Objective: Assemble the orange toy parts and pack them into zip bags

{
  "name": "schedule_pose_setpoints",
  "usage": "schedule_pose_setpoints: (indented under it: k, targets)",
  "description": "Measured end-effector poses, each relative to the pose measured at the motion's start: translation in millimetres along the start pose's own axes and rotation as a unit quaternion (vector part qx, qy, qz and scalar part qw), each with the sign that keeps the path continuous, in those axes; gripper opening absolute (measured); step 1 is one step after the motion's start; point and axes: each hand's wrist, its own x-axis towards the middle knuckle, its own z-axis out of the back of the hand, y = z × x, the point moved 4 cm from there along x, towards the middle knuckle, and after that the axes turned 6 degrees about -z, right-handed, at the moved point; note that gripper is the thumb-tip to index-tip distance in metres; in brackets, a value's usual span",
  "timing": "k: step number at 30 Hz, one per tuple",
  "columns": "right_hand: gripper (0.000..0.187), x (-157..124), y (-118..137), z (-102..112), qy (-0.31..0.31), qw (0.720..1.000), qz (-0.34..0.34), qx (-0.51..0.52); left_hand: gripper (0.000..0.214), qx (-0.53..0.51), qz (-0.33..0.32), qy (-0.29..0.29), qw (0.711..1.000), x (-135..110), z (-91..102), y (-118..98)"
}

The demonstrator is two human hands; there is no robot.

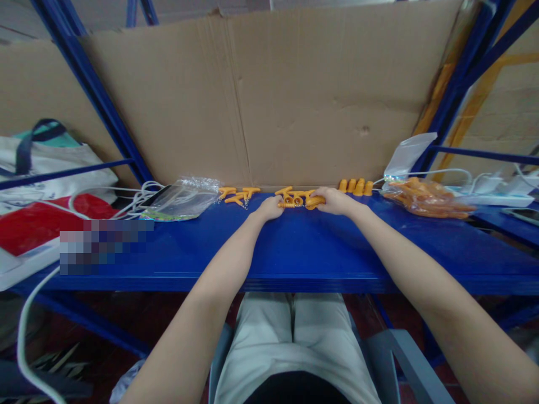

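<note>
My left hand (270, 208) is closed, its fingertips at the end of a small orange ribbed piece (288, 205) on the blue shelf. My right hand (334, 201) has its fingers closed on an orange plastic piece (314, 202). Between the two hands lie small round orange parts (297, 201). Just behind them are orange T-shaped handles (284, 191). To the left, a second group of orange T-shaped handles (234, 199) has thin metal parts attached. Several orange cylinders (357, 187) stand in a row beyond my right hand. The fingertips are small and partly hidden.
A clear plastic bag (185, 199) and white cables (137, 199) lie left. At right, a bag of orange parts (427, 196) sits by a white power strip (484, 196). A cardboard sheet (295, 101) walls the back, between blue metal posts (101, 101).
</note>
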Motion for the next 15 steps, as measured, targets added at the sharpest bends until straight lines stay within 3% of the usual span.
schedule_pose_setpoints:
  k: [8,15]
  targets:
    - [0.037,0.9,-6.5,0.9,-0.003,1.000,0.003,-0.010,0.020,-0.013,0.008,-0.006,1.000,1.0,-1.2,1.9]
    - [0.034,-0.3,2.5,-0.5,0.008,1.000,0.017,0.009,0.020,-0.025,0.004,-0.011,1.000,-0.6,-0.5,0.5]
